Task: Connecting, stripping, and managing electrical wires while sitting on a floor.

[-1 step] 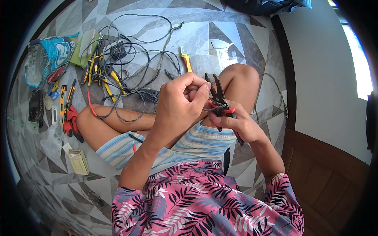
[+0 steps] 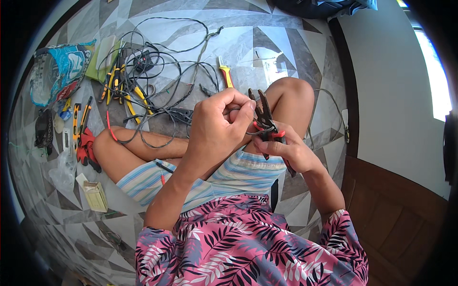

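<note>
My right hand (image 2: pixel 292 151) grips a pair of wire strippers (image 2: pixel 263 110) with black jaws and red-and-black handles. Their jaws point up and away from me, slightly parted. Just left of them, my left hand (image 2: pixel 217 121) is closed in a pinch, thumb against the bent index finger. A bit of dark cable (image 2: pixel 231 109) shows among its curled fingers; most of it is hidden. A dark strand (image 2: pixel 261 131) curves across the strippers near their red grips. Whether it joins the cable in my left hand, I cannot tell. Both hands are held above my crossed legs.
Tangled black cable (image 2: pixel 179 62) lies on the tiled floor ahead, with yellow-and-black pliers (image 2: pixel 138 97) among it. A yellow-and-red knife (image 2: pixel 226 74) lies beyond my left hand. At left are a blue plastic bag (image 2: pixel 67 69), red-and-black gloves (image 2: pixel 87 148) and a small box (image 2: pixel 95 195).
</note>
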The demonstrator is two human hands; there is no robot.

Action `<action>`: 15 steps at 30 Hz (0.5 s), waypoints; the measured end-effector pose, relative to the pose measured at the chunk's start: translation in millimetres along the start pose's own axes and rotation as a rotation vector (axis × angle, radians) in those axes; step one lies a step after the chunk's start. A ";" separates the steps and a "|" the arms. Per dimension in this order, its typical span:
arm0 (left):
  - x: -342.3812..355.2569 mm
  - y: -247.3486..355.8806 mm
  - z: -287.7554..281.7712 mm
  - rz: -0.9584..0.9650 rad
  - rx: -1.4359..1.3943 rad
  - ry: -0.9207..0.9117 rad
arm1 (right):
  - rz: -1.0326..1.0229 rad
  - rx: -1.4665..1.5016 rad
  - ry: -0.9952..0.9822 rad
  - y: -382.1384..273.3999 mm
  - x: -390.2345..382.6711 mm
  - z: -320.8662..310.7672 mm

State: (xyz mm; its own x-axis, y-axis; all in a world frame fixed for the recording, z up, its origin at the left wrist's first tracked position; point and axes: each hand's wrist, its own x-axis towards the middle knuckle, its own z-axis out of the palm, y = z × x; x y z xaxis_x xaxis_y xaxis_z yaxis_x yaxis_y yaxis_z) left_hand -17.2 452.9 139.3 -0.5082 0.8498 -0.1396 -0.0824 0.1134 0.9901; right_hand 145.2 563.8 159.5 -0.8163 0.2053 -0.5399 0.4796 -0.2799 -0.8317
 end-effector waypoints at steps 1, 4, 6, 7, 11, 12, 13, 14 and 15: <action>0.3 -0.8 0.5 0.001 0.000 0.000 | 0.011 -0.006 0.007 -0.9 -0.4 0.2; 0.7 -2.9 2.5 0.033 0.002 0.013 | -0.003 -0.035 0.027 -3.4 -0.3 1.1; 0.6 -2.4 3.7 0.040 -0.019 0.030 | -0.027 -0.059 0.040 -6.6 -0.5 1.9; 0.8 -2.2 3.4 0.040 -0.019 0.030 | -0.004 -0.127 0.071 -9.7 -1.1 2.4; 1.9 -2.7 2.2 0.044 0.043 0.022 | 0.047 -0.222 0.157 -24.0 -2.9 7.7; 2.1 -2.5 2.4 0.046 0.046 0.022 | 0.046 -0.222 0.158 -21.3 -2.7 6.9; 2.3 -1.7 3.0 0.047 0.046 0.020 | -0.012 -0.315 0.215 -15.8 -1.7 5.5; 2.5 -0.7 3.8 0.058 0.066 0.024 | -0.070 -0.407 0.272 -12.0 -1.1 4.5; 2.7 -0.3 4.4 0.068 0.085 0.027 | -0.071 -0.407 0.273 -10.8 -0.4 4.1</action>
State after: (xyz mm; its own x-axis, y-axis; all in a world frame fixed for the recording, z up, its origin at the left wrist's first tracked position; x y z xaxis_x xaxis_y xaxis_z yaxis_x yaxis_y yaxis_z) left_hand -14.8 457.4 138.6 -0.5336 0.8428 -0.0712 0.0256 0.1002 0.9946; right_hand 139.0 563.0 169.3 -0.7635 0.4637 -0.4495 0.5573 0.1214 -0.8214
